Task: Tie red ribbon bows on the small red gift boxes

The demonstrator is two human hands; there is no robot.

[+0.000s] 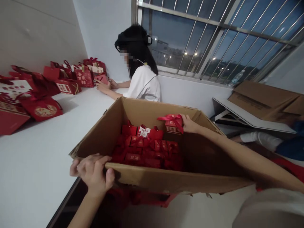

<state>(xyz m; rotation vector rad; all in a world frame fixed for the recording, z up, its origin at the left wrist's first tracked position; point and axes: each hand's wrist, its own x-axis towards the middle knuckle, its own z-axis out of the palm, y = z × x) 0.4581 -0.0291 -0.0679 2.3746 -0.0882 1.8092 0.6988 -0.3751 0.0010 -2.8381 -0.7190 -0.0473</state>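
A large cardboard box (pixel 152 175) stands open in front of me. Several red gift boxes (pixel 134 157) fill its left part, some tied with ribbon. My right hand (pixel 189 123) reaches inside and grips a small red gift box (pixel 173 125) with a bow on top, held above the box's floor near the far wall. With fingers curled over the near left corner, my left hand (pixel 93 171) holds the cardboard rim. What lies under the top layer of gift boxes is hidden.
On the left, a white table (pixel 35 161) bears several red gift bags (pixel 45 107). A person (pixel 144 80) in a white top handles a red box at its far end. Folded cardboard (pixel 263 101) lies on a white board at right, below a barred window. Another person's arm shows there.
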